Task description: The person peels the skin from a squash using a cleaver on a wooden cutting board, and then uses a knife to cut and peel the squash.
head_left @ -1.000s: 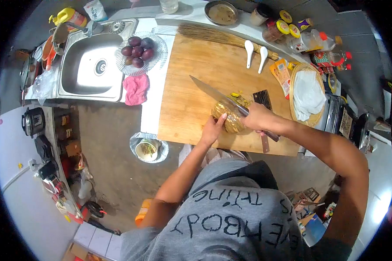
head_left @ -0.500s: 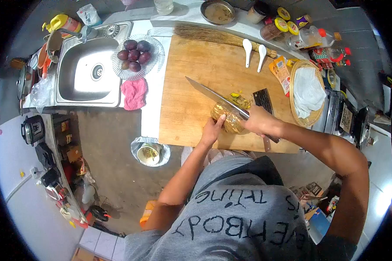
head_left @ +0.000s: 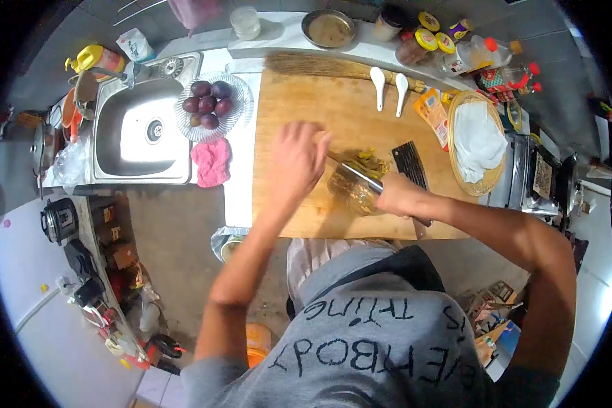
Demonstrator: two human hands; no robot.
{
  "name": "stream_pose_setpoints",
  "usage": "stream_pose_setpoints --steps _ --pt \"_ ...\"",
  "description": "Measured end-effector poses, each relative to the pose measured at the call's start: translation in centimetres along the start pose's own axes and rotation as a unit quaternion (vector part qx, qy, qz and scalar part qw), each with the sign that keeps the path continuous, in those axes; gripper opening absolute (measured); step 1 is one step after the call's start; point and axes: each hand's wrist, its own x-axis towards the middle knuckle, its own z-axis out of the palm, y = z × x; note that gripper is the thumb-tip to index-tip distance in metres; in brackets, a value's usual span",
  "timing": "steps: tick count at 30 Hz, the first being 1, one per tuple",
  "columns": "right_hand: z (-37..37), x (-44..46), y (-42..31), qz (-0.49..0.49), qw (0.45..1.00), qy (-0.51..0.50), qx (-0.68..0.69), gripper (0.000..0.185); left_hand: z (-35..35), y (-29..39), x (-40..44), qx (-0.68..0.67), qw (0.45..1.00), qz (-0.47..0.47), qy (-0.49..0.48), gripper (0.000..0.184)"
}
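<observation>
My right hand (head_left: 402, 194) grips the handle of a long kitchen knife (head_left: 362, 175). The blade slants up and left over the wooden board (head_left: 285, 211); its far end is hidden behind my left hand (head_left: 299, 156). That hand is over the blade's far part, thumb apart from the fingers and slightly blurred; whether it touches the steel is unclear. Under the blade sits a see-through, amber-brown bowl (head_left: 352, 196), blurred. Chopped yellow-green bits (head_left: 370, 162) lie just behind the blade. A black slotted grater-like plate (head_left: 408, 162) rests to their right.
Two white spoons (head_left: 400, 95) and a straw whisk (head_left: 313, 66) lie along the board's back. A cloth-covered basket (head_left: 464, 175) stands right. Left are a glass plate (head_left: 236, 128) of plums, a pink cloth (head_left: 211, 163) and a sink (head_left: 102, 163). Bottles (head_left: 469, 58) line the back right.
My left hand has let go of the bowl and moved up and left to the knife's far end. My right hand still holds the handle. The view has shifted slightly.
</observation>
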Motion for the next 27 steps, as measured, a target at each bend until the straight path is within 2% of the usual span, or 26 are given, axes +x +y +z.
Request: stream_pose_setpoints --steps 2,3,5,6,8,10,16,18,27 --pt "0.8 -0.4 -0.1 0.001 1.000 0.008 0.019 0.024 3.6 -1.1 1.9 -0.114 0.974 0.135 -0.141 0.038" --pt "0.4 -1.7 -1.3 0.020 1.000 0.015 0.009 0.025 4.4 -1.6 1.5 -0.117 0.973 0.140 -0.141 0.038" --pt "0.8 -1.6 -1.1 0.017 0.999 0.029 0.007 0.025 5.6 -2.3 0.9 -0.082 0.925 0.059 -0.367 0.042" --pt "1.1 -1.4 -1.0 0.012 0.999 0.040 0.002 0.025 5.5 -2.1 1.3 -0.082 0.922 0.067 -0.373 0.042" --pt "2.1 -1.3 -0.5 0.009 0.999 0.040 0.008 0.026 4.8 -1.6 1.0 -0.087 0.914 0.014 -0.397 0.051" --pt "2.0 -1.0 -0.5 0.007 0.998 0.064 -0.009 0.026 4.8 -1.6 1.2 -0.080 0.919 0.034 -0.386 0.051" --pt "2.5 -0.6 0.2 -0.036 0.994 0.086 -0.049 0.028 4.9 -1.7 0.8 -0.057 0.915 0.003 -0.399 0.053" --pt "2.3 -0.7 0.2 -0.037 0.994 0.098 -0.039 0.028 5.3 -1.8 0.9 -0.032 0.919 0.023 -0.391 0.053" --pt "2.6 -0.6 1.1 -0.023 0.995 0.094 -0.013 0.025 5.0 -0.6 1.3 -0.013 0.912 0.005 -0.409 0.056"
